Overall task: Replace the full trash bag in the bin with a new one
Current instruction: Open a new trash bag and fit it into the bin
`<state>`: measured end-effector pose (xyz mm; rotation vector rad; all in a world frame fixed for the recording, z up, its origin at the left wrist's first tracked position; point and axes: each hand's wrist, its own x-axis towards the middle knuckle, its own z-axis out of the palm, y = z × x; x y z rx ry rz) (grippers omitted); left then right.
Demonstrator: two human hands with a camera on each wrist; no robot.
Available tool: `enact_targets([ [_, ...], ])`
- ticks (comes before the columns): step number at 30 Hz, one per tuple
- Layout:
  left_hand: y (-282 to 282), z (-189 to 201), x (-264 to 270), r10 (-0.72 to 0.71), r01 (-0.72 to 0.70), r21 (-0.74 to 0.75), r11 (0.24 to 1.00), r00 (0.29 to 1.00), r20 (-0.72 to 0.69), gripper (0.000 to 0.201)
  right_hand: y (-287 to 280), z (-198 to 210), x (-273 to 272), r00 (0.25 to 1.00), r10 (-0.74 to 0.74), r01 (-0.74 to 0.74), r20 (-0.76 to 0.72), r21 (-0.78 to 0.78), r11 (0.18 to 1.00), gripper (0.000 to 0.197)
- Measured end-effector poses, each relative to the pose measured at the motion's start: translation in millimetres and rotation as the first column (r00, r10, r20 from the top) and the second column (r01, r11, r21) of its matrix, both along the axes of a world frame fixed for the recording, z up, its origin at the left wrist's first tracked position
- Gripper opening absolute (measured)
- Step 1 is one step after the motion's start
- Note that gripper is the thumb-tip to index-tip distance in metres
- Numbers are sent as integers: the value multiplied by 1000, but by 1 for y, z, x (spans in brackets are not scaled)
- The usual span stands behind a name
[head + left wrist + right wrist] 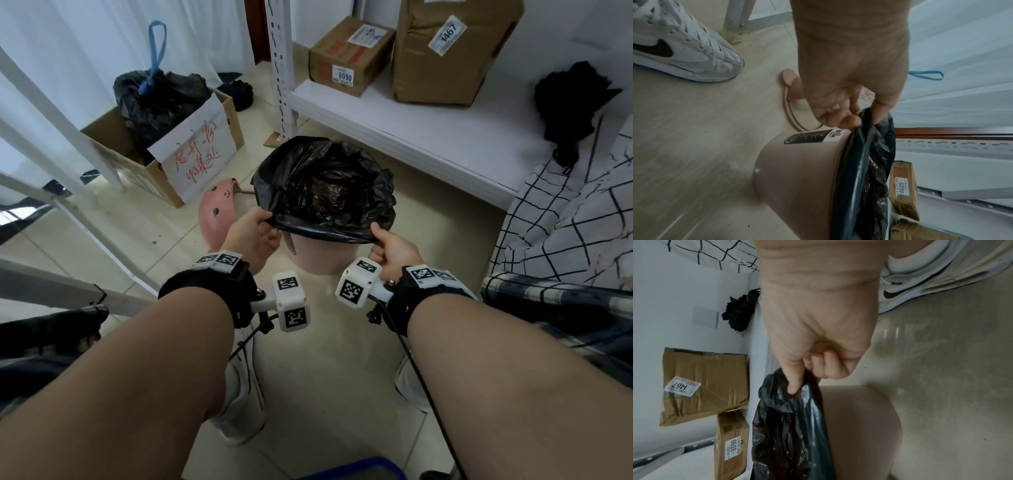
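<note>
A pink round bin stands on the floor in front of me. A black trash bag lines it, its mouth folded out over the rim. My left hand pinches the bag's near-left edge. My right hand pinches the near-right edge between thumb and curled fingers. A tied full black bag with a blue drawstring sits in a cardboard box at the back left.
The pink bin lid lies on the floor left of the bin. A white shelf with two cardboard parcels stands right behind it. White frame legs run along the left. My shoes are near.
</note>
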<state>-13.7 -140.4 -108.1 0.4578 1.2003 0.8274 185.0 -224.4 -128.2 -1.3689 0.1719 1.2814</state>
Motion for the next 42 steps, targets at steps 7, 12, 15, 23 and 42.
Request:
enact_targets([
  [7, 3, -9, -3, -103, 114, 56, 992, 982, -158, 17, 0, -2, -10, 994, 38, -21, 107, -149, 989, 35],
  [12, 4, -34, -4, -93, 130, 78, 988, 924, -370, 29, 4, -8, -14, 998, -52, 53, 25, -60, 997, 22],
  [15, 7, -40, -4, -25, 52, 83, 995, 954, -299, 23, 7, -12, -11, 994, -95, 94, -60, -27, 995, 9],
  [23, 35, -34, -4, 55, -1, 200, 980, 962, -266, 23, 22, -32, -1, 985, -33, 47, 168, -79, 996, 19],
  [42, 57, -30, -15, -147, 236, 124, 964, 859, -490, 36, 70, 29, -56, -596, 446, -595, 668, -740, 313, 18],
])
